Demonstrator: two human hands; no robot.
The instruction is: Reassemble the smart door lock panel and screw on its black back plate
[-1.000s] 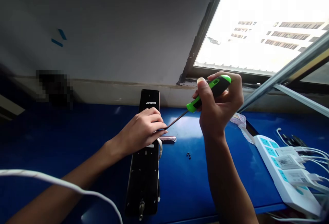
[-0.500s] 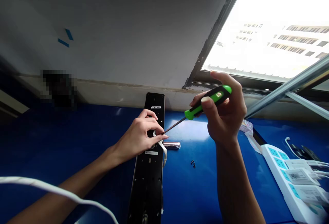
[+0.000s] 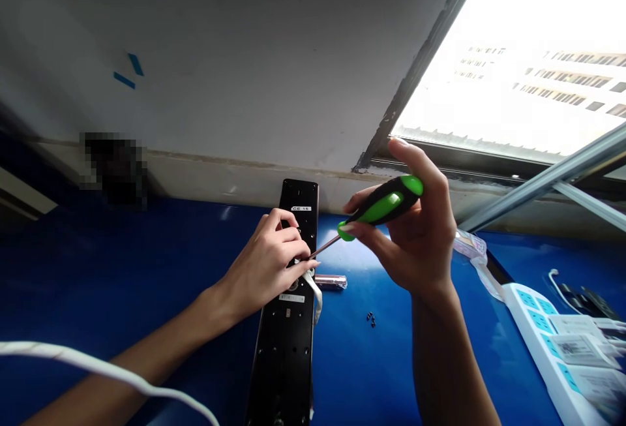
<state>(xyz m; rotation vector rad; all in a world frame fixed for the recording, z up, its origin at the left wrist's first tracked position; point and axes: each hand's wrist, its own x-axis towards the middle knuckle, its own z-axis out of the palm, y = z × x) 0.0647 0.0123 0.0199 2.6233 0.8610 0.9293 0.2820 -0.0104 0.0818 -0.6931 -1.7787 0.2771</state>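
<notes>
A long black panel [image 3: 285,367] with small screws and white labels lies on the blue table. My left hand [image 3: 271,259] rests over its upper half, thumb and fingers pinched by a white cable [image 3: 317,295]; what the fingertips hold is hidden. My right hand [image 3: 420,237] grips a green and black screwdriver [image 3: 384,206], its shaft slanting down to the left. The screwdriver's tip meets the panel's right edge, beside my left fingertips. Several small black screws [image 3: 372,319] lie on the table right of the panel.
A shiny pinkish cylinder [image 3: 331,282] lies against the panel's right side. On the right are a white power strip [image 3: 540,341] with plugs, a roll of tape [image 3: 470,244] and a metal bar [image 3: 552,175]. A white cable [image 3: 98,366] crosses the lower left.
My right hand has shifted slightly left and turned the screwdriver's handle in its fingers. My left hand stays at the same spot on the panel. The whole view has moved a little.
</notes>
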